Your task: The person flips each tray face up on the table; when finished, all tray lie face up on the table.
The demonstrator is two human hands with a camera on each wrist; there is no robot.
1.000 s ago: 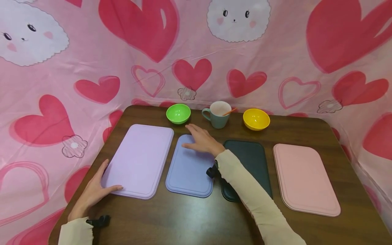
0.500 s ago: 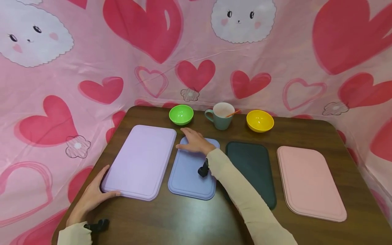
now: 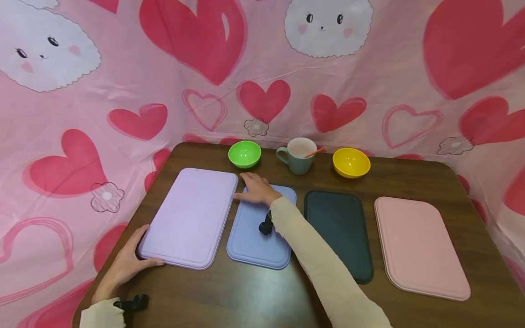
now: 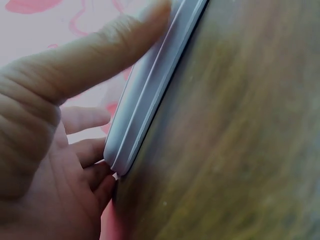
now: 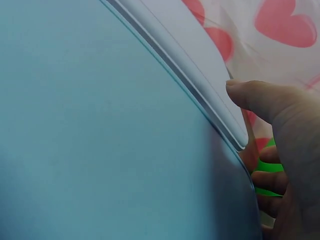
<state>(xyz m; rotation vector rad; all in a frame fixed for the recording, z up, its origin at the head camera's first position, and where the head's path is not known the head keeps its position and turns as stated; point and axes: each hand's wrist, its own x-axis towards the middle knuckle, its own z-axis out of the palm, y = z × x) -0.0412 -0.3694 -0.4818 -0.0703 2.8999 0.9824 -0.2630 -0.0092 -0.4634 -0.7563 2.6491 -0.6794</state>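
A lavender rectangular board with rounded corners lies flat at the left of the table. At its near left corner is my left hand, thumb along the front edge and fingers by the left side. The left wrist view shows these fingers touching the corner. My right hand reaches over the far part of a smaller blue board. Its thumb is at the lavender board's far right corner; whether it touches cannot be told. The right fingers are slightly bent, holding nothing.
Right of the blue board lie a dark green board and a pink board. Along the back stand a green bowl, a teal mug with an orange stick in it, and a yellow bowl. A pink heart-print cloth hangs behind.
My right hand has moved left and slightly down, from over the blue board's far right to the lavender board's far right corner. The left hand stays at the near left corner, nearly still.
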